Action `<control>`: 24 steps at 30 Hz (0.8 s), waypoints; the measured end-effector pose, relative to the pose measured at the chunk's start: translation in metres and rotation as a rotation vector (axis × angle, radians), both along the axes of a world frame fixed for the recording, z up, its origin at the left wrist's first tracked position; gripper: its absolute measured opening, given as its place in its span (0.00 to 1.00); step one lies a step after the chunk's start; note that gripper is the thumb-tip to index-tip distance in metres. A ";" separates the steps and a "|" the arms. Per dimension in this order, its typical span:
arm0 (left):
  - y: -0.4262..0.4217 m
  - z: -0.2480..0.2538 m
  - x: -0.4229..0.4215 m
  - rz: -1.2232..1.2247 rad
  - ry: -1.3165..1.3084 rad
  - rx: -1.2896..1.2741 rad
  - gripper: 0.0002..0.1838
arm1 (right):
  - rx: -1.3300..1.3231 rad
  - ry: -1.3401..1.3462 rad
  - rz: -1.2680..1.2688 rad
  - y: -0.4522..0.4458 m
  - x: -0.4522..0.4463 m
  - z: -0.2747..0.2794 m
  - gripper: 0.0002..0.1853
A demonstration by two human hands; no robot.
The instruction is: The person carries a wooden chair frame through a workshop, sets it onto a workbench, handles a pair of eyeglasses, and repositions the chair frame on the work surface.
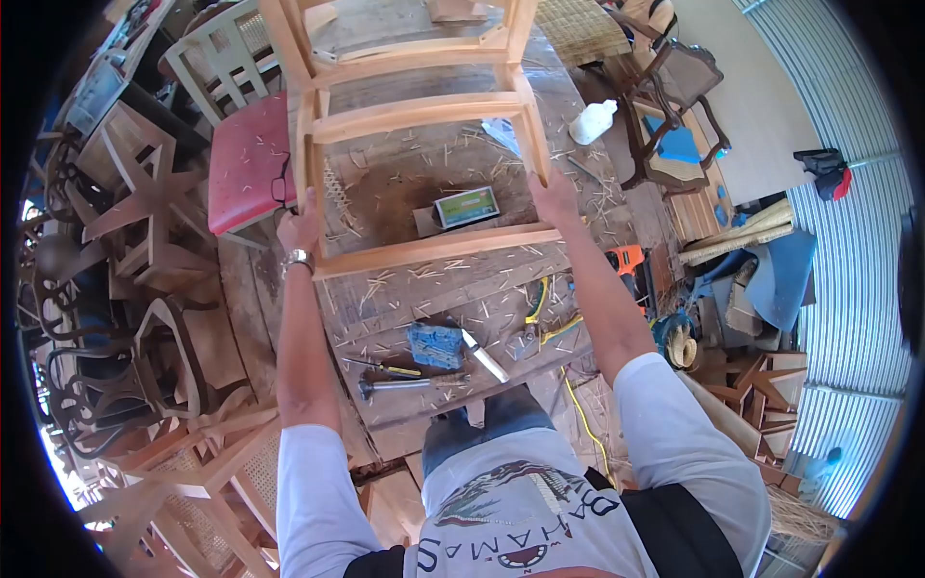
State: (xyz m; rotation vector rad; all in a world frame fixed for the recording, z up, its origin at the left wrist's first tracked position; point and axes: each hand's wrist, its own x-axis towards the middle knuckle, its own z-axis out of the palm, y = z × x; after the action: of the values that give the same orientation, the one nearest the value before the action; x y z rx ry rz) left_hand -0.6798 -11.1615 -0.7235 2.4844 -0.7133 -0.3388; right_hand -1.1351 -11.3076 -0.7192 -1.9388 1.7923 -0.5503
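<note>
A bare wooden chair frame [419, 116] stands over the workbench [385, 323]. My left hand [300, 229] is wrapped round its left side piece, with a metal watch at the wrist. On the opposite side piece, my right hand [554, 200] is closed in a grip. Through the frame's opening a green and white box [465, 207] shows on the bench. Nearer my body lie a blue block [436, 346], a white-handled tool [485, 356], a hammer [414, 383], a yellow screwdriver [383, 367] and yellow-handled pliers [537, 303].
Thin wood slivers litter the bench. A white bottle [593, 122] and an orange power drill [626, 260] are at its right side. A red-seated chair [249, 164] stands left, an upholstered armchair [679, 82] right. Part of a person [650, 17] shows at the top right.
</note>
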 end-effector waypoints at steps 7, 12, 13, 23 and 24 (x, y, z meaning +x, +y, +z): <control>-0.006 0.010 -0.005 0.023 0.033 0.011 0.52 | 0.037 0.040 -0.026 0.006 -0.005 -0.008 0.37; -0.005 0.009 -0.001 0.023 0.070 0.109 0.53 | 0.152 -0.095 -0.075 0.022 -0.005 0.014 0.38; -0.005 0.009 -0.002 0.023 0.057 0.115 0.53 | 0.117 -0.102 -0.076 0.025 -0.007 0.013 0.38; -0.008 0.012 -0.007 0.020 -0.017 0.174 0.56 | 0.080 0.104 -0.191 0.030 -0.002 0.009 0.34; -0.006 0.015 -0.009 0.015 -0.041 0.144 0.56 | 0.094 0.096 -0.198 0.033 0.000 0.007 0.34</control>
State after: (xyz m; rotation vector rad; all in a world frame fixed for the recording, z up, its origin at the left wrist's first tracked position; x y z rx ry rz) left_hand -0.6883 -11.1670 -0.7085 2.6378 -0.7091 -0.3455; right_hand -1.1356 -11.2750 -0.7122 -1.7638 2.0470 -0.4344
